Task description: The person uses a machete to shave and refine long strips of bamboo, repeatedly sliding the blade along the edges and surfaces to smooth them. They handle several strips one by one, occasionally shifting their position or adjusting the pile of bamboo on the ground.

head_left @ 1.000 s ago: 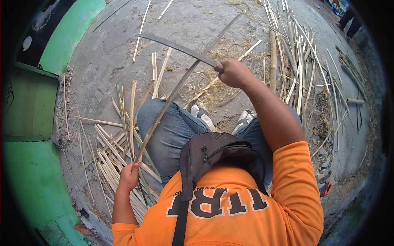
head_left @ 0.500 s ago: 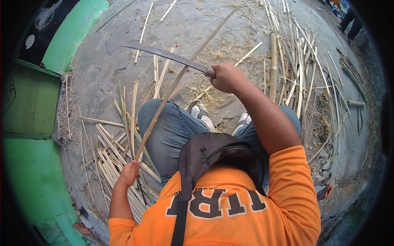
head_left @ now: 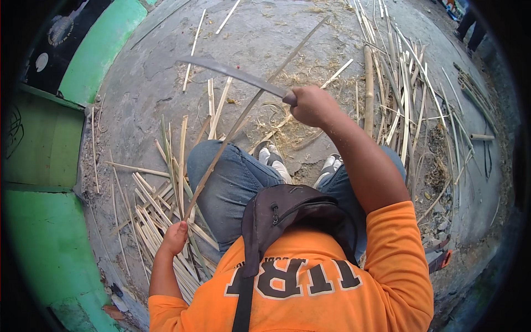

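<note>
My right hand (head_left: 314, 106) is closed around the handle of a machete (head_left: 238, 73), whose long, slightly curved blade points to the left. That blade crosses a long, thin bamboo strip (head_left: 221, 148) partway along its length. The strip slants up and away to the right from my left hand (head_left: 176, 237), which grips its near end beside my left knee. Whether the blade's edge is cutting into the strip I cannot tell. Under and around my left hand lies a pile of pale split bamboo strips (head_left: 145, 224).
To the right a long heap of bamboo strips and poles (head_left: 406, 94) stretches away, with a thicker bamboo pole (head_left: 369, 91) along its left side. Shavings (head_left: 276, 119) litter the concrete ahead of my feet. A green wall (head_left: 44, 243) runs along the left. Another person's legs (head_left: 470, 33) show far right.
The machete and my right hand have shifted slightly to the right along the bamboo strip. The strip's far end has tilted a little right, while my left hand keeps its hold.
</note>
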`<action>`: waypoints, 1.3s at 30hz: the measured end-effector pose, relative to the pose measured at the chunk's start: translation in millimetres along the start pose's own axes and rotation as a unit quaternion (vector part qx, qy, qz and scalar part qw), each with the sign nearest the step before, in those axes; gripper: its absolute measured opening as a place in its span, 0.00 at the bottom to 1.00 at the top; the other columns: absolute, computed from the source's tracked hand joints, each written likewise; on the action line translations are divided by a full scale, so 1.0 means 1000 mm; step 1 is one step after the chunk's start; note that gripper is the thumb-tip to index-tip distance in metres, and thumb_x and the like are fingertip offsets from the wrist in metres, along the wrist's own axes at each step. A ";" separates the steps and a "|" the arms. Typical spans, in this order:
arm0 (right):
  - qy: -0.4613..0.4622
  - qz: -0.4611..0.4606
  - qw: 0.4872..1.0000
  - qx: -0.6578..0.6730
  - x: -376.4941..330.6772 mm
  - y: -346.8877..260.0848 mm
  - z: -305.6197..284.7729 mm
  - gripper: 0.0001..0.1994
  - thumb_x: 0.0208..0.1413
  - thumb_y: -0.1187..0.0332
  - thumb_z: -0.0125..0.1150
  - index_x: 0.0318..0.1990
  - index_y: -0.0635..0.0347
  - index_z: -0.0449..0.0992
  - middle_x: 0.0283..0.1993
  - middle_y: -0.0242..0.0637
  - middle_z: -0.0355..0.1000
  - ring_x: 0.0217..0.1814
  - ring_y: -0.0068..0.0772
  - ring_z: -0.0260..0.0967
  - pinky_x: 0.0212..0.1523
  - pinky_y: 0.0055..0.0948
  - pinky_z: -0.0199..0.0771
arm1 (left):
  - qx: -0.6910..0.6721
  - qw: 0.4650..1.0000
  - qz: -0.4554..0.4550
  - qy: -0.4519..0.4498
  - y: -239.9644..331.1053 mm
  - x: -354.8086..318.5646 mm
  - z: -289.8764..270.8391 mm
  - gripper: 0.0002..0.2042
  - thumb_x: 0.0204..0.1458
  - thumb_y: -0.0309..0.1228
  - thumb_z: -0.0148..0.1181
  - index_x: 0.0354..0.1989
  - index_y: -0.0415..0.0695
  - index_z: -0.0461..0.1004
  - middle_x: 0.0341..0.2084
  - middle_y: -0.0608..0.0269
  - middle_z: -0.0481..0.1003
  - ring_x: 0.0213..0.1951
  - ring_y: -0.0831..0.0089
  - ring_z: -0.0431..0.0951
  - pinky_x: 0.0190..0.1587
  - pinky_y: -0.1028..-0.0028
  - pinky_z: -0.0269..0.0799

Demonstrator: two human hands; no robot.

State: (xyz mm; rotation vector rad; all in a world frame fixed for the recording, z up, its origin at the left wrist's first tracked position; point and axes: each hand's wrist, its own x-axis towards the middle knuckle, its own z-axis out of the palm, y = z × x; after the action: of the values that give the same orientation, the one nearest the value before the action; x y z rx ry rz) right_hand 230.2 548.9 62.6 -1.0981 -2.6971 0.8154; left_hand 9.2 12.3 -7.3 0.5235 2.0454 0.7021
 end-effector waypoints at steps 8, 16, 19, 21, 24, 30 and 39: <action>-0.077 -0.096 0.991 -0.053 -0.008 -0.012 -0.018 0.11 0.55 0.63 0.63 0.43 0.49 0.86 0.38 0.44 0.82 0.43 0.52 0.81 0.47 0.46 0.82 | -0.093 0.995 -0.001 -0.038 -0.004 0.008 0.011 0.36 0.57 0.75 0.48 0.26 0.48 0.63 0.18 0.74 0.59 0.21 0.80 0.60 0.24 0.76 0.55; -0.035 0.028 0.999 0.007 0.013 0.028 -0.024 0.11 0.59 0.65 0.60 0.46 0.51 0.85 0.42 0.47 0.83 0.47 0.52 0.81 0.49 0.47 0.80 | -0.064 0.997 -0.015 -0.045 -0.004 0.005 0.004 0.37 0.59 0.74 0.47 0.26 0.46 0.65 0.18 0.72 0.62 0.21 0.79 0.62 0.24 0.75 0.58; -0.112 -0.029 0.990 -0.079 -0.011 -0.016 -0.026 0.10 0.63 0.63 0.59 0.45 0.50 0.84 0.37 0.44 0.81 0.41 0.48 0.81 0.46 0.46 0.80 | -0.002 1.000 0.021 0.006 -0.010 0.002 0.005 0.37 0.59 0.74 0.47 0.27 0.46 0.65 0.18 0.71 0.62 0.21 0.79 0.62 0.24 0.75 0.58; -0.084 -0.115 0.979 -0.148 -0.013 -0.019 -0.010 0.09 0.65 0.62 0.58 0.44 0.50 0.84 0.38 0.43 0.82 0.40 0.47 0.81 0.45 0.46 0.81 | -0.012 1.000 -0.001 0.003 -0.010 0.002 0.003 0.37 0.58 0.74 0.47 0.27 0.46 0.65 0.19 0.71 0.63 0.21 0.79 0.62 0.24 0.74 0.59; -0.027 -0.064 0.995 -0.067 0.006 0.006 -0.010 0.10 0.65 0.61 0.57 0.42 0.51 0.84 0.35 0.45 0.81 0.38 0.48 0.80 0.44 0.46 0.81 | -0.066 0.997 -0.012 -0.025 -0.004 0.006 0.007 0.37 0.57 0.75 0.48 0.28 0.45 0.65 0.19 0.71 0.63 0.21 0.79 0.62 0.24 0.74 0.59; 0.065 0.063 0.996 0.002 0.027 0.059 -0.027 0.10 0.63 0.63 0.59 0.44 0.55 0.84 0.39 0.50 0.82 0.40 0.50 0.80 0.46 0.45 0.79 | -0.033 0.999 -0.009 -0.027 0.002 0.005 0.002 0.36 0.57 0.75 0.48 0.27 0.47 0.64 0.18 0.73 0.60 0.20 0.80 0.59 0.23 0.76 0.56; -0.041 -0.126 0.979 -0.156 -0.015 -0.017 -0.018 0.06 0.60 0.66 0.60 0.39 0.53 0.83 0.35 0.42 0.81 0.39 0.44 0.81 0.43 0.45 0.82 | -0.122 0.989 -0.038 -0.070 0.006 0.005 0.000 0.35 0.58 0.74 0.47 0.28 0.49 0.62 0.18 0.75 0.56 0.19 0.82 0.54 0.22 0.77 0.49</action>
State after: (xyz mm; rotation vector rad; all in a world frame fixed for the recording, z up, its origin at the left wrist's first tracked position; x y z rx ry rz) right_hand 236.1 537.0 88.5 -0.7587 -3.0230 0.4163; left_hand 7.1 19.5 -6.2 0.3427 1.8093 0.8328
